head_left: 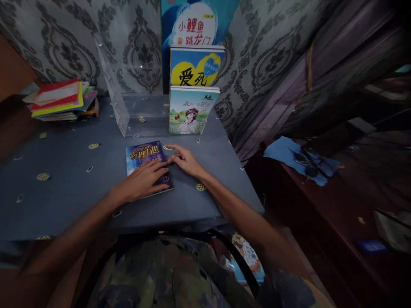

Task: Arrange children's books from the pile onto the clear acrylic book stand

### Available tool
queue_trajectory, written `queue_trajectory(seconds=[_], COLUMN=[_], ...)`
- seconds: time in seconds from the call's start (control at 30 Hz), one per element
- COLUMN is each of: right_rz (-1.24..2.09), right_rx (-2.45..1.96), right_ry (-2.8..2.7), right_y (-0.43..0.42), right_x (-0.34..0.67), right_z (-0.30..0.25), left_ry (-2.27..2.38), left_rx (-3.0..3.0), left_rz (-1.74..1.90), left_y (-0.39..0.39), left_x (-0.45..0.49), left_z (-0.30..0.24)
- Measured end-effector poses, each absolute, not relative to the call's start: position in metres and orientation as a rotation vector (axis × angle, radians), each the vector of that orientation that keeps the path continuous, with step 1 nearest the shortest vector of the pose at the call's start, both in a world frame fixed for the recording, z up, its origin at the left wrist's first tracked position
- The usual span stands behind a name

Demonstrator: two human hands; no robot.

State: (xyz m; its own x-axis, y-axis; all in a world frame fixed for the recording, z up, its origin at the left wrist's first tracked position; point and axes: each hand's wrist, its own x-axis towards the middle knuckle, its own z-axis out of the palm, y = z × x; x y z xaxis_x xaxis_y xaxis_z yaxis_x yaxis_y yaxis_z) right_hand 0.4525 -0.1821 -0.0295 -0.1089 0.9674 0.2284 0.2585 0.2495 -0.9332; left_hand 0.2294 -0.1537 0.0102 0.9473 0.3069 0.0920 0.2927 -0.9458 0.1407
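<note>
A blue and purple book with gold lettering lies flat on the table in front of me. My left hand rests on its cover, fingers stretched out and somewhat apart. At the book's right edge is my right hand, its index finger extended and the thumb side close to the left fingertips. Whether the right fingers touch the cover or only the table beside it, I cannot tell. Behind the book stands a clear plastic rack, with a pale green book upright at its right end.
Behind the pale book rise a blue and yellow book and a taller teal book. A pile of books and folders lies at the table's back left. To the right is a dark red surface with a blue cloth.
</note>
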Motion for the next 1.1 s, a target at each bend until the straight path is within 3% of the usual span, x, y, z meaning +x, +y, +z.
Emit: queue_trajectory(seconds=[0.27, 1.1], right_rz=[0.985, 0.998], right_rx=[-1.174, -1.233], right_ry=[-1.531, -1.528], right_y=[-0.183, -0.185], right_x=[0.452, 0.449], right_z=[-0.030, -0.025], left_ry=[0.511, 0.641], left_rx=[3.045, 3.091], left_rz=[0.088, 0.402], left_y=[-0.171, -0.179], left_x=[0.224, 0.233], left_z=[0.002, -0.005])
